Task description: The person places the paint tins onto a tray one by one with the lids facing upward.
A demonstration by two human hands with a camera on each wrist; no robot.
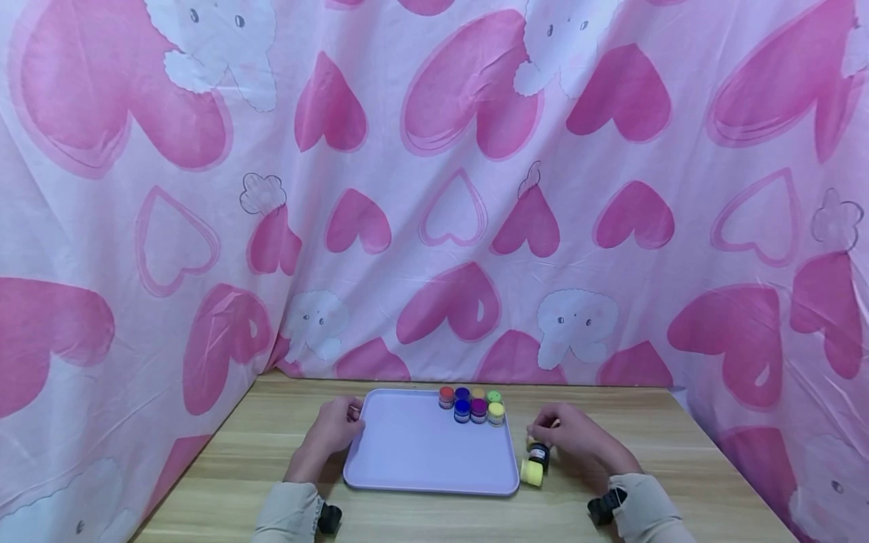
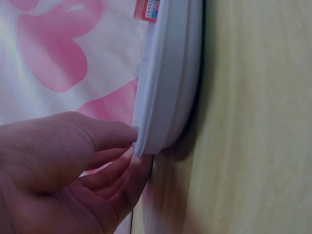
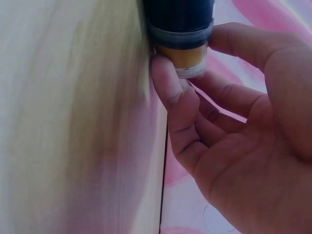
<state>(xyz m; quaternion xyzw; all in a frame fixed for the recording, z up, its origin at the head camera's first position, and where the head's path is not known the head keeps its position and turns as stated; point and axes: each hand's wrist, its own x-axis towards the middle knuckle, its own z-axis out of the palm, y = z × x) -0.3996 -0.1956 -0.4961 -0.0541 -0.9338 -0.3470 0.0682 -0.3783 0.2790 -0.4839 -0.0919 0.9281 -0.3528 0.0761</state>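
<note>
My left hand (image 1: 334,426) holds the left edge of a pale lilac tray (image 1: 421,452); in the left wrist view the thumb rests at the rim and the other fingers curl beneath. Right of the tray, my right hand (image 1: 573,434) pinches a small ochre paint jar (image 3: 183,56) with a clear lid, mostly covered by the fingers in the head view. Against it is a black paint jar (image 1: 539,455), and nearer to me a yellow paint jar (image 1: 532,473) lies tipped beside the tray's right edge.
Several small paint jars stand in two rows at the tray's back right corner, among them a red jar (image 1: 446,397), a purple jar (image 1: 478,410) and a green jar (image 1: 494,397). A pink heart-print curtain (image 1: 434,302) borders the wooden table (image 1: 611,400) behind and at both sides.
</note>
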